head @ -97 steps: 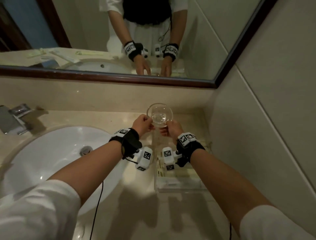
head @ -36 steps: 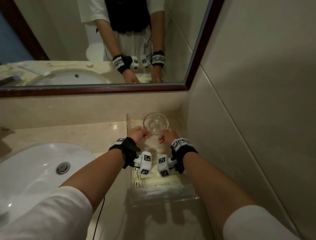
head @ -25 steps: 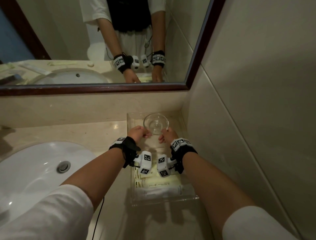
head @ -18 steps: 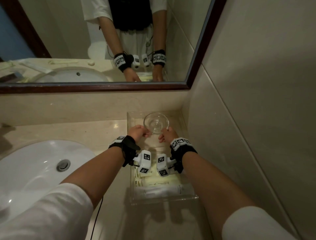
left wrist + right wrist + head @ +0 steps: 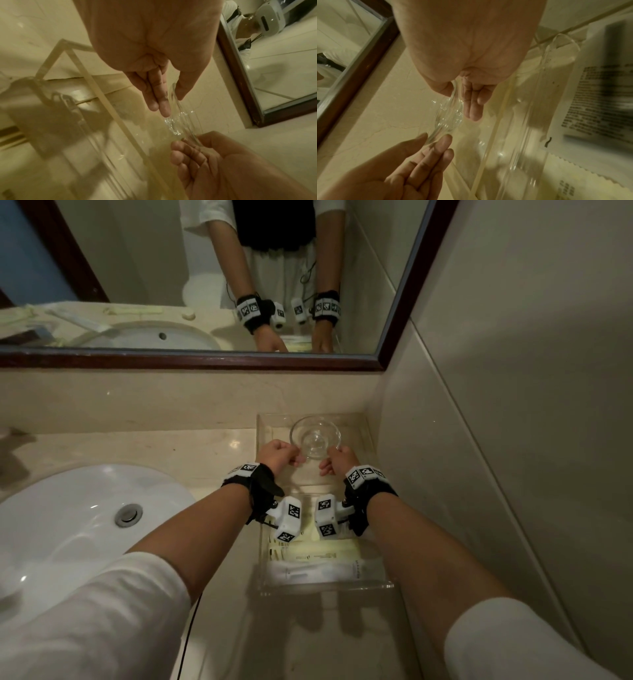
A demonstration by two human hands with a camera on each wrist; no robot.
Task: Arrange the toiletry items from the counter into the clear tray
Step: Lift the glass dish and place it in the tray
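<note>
While both arms reach over the counter [image 5: 178, 446], the left hand [image 5: 278, 455] pinches the near-left rim of the small glass dish [image 5: 315, 435], thumb above and fingers below, and the right hand [image 5: 339, 461] pinches the near-right rim the same way. That dish sits low in the far end of the clear tray [image 5: 371, 440], close to the back wall; whether it rests on the tray floor is hard to tell. Pale sachets [image 5: 313, 556] lie flat at the tray's near end. Left of it, the white basin [image 5: 68, 525]; above, the dark-framed mirror [image 5: 191, 361].
</note>
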